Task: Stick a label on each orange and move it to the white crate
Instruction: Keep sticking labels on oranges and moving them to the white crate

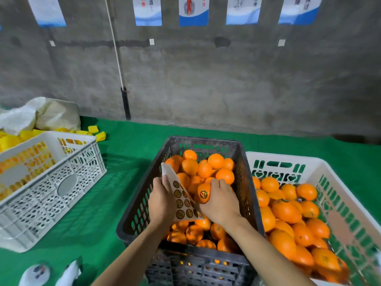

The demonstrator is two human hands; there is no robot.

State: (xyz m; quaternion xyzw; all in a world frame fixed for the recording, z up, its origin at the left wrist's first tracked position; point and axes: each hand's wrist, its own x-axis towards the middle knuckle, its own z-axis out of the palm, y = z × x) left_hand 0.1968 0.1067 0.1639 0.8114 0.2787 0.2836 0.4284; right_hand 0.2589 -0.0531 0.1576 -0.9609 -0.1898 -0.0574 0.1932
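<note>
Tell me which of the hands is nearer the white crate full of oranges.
Right. The right hand, gripping a labelled orange over the black crate, is the closer one to that white crate; the left hand holds the sticker sheet by the black crate's opposite wall.

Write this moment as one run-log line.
left hand: holds label sheet | right hand: grips labelled orange over black crate | right white crate: holds oranges

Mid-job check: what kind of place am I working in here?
Likely a fruit packing room: oranges fill a black crate and a white crate on green matting by a concrete wall with posters; the left hand holds a label sheet.
</note>
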